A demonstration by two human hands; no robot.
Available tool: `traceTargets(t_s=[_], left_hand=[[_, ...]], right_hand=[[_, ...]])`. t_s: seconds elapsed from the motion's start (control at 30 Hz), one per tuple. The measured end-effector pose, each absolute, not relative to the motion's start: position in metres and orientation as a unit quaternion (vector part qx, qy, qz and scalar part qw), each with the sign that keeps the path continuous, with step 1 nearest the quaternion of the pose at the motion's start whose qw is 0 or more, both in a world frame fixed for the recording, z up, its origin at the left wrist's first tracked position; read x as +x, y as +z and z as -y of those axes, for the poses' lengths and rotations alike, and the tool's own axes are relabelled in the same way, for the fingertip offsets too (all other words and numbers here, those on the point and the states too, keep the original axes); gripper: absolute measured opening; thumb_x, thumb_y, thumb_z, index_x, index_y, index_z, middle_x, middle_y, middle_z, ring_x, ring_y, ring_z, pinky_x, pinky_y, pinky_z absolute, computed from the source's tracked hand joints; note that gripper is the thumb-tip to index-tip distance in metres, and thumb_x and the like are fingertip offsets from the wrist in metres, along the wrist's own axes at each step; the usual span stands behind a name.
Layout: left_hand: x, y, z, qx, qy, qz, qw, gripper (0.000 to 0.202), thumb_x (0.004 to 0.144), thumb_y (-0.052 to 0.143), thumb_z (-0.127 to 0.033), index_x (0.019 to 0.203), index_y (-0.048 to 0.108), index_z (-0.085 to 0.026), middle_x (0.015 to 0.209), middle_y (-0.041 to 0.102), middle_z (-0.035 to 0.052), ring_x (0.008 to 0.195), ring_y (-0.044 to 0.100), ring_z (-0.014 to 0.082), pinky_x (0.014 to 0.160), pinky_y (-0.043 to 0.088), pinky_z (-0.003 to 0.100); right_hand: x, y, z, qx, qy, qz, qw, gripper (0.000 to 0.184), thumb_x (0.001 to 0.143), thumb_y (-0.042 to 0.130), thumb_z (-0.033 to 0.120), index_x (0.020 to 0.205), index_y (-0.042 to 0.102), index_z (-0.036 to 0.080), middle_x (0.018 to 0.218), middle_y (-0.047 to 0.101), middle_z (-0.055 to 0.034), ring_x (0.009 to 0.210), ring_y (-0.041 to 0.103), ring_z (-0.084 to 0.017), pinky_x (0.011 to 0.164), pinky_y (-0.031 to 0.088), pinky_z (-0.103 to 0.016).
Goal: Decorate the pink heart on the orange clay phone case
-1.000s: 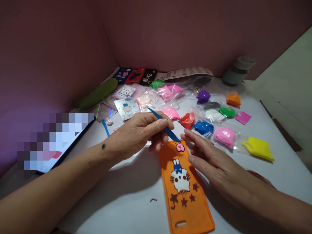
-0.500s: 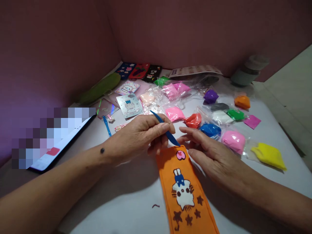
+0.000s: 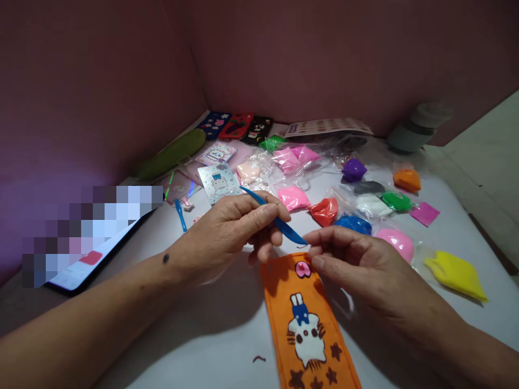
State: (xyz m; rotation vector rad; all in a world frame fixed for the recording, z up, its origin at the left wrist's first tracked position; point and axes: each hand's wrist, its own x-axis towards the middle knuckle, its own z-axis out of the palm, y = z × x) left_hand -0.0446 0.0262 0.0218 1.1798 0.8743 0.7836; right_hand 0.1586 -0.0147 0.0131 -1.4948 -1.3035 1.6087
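An orange clay-covered case (image 3: 286, 294) lies on the white table (image 3: 211, 335), decorated with a white cat figure, a small pink heart near its far end and brown stars. My left hand (image 3: 231, 229) pinches a thin blue modelling tool (image 3: 279, 222), whose tip hangs just above the case's far end. My right hand (image 3: 348, 259) has come off the case; its thumb and forefinger pinch at the tool's tip, on something too small to make out.
Several bags of coloured clay (image 3: 324, 210) lie beyond the hands, with a yellow lump (image 3: 456, 273) at right. A phone (image 3: 97, 246) lies at left, a second blue tool (image 3: 180, 213) beside it. Decorated cases and cards line the back wall, and a grey jar (image 3: 417, 132) stands back right.
The right hand lifted from lying flat beside the case and brought its fingertips to the tool's tip. The tool tip rose off the pink heart. The view shifted, so the case sits lower.
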Motion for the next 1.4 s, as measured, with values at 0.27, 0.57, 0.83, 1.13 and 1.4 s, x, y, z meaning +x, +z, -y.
traceTargets(t_s=[0.27,0.57,0.83,1.13,1.4], left_hand=[[-0.041,0.019,-0.025,0.517,0.348,-0.393,0.676,0.020,0.089,0.057,-0.034,0.094,0.066,-0.017,0.068,0.064,0.0001,0.050,0.057,0.0078,0.047,0.044,0.017],[-0.040,0.020,-0.024,0.534,0.347,-0.388,0.666,0.019,0.091,0.055,-0.033,0.093,0.064,-0.017,0.067,0.063,-0.0002,0.052,0.056,0.0081,0.050,0.045,0.019],[-0.041,0.017,-0.023,0.552,0.344,-0.389,0.652,0.019,0.091,0.055,-0.034,0.093,0.067,-0.019,0.070,0.065,0.0002,0.052,0.057,0.0083,0.048,0.045,0.018],[-0.042,0.019,-0.024,0.545,0.339,-0.395,0.657,0.017,0.090,0.056,-0.032,0.089,0.067,-0.019,0.068,0.065,-0.0006,0.052,0.057,0.0078,0.050,0.046,0.018],[-0.043,0.016,-0.026,0.612,0.292,-0.415,0.607,0.023,0.092,0.053,-0.033,0.086,0.068,-0.018,0.069,0.065,0.0007,0.050,0.054,0.0074,0.045,0.041,0.017]], right_hand=[[0.156,0.016,0.014,-0.545,0.657,0.438,0.280,0.029,0.078,0.069,0.037,0.099,0.061,0.019,0.080,0.058,-0.0004,0.064,0.050,-0.008,0.053,0.036,-0.019],[0.154,0.021,0.009,-0.552,0.653,0.442,0.273,0.025,0.076,0.071,0.039,0.085,0.064,0.017,0.071,0.058,0.0019,0.056,0.045,-0.005,0.046,0.029,-0.016],[0.151,0.019,0.013,-0.564,0.656,0.408,0.292,0.025,0.075,0.071,0.040,0.085,0.064,0.019,0.070,0.060,0.0025,0.055,0.050,-0.006,0.049,0.037,-0.018],[0.158,0.008,0.011,-0.554,0.637,0.439,0.308,0.022,0.079,0.068,0.036,0.092,0.063,0.019,0.079,0.063,0.0002,0.067,0.057,-0.009,0.059,0.045,-0.019],[0.164,0.001,0.012,-0.596,0.532,0.507,0.325,0.016,0.083,0.062,0.035,0.092,0.059,0.022,0.071,0.056,0.0034,0.058,0.048,-0.006,0.050,0.038,-0.016]])
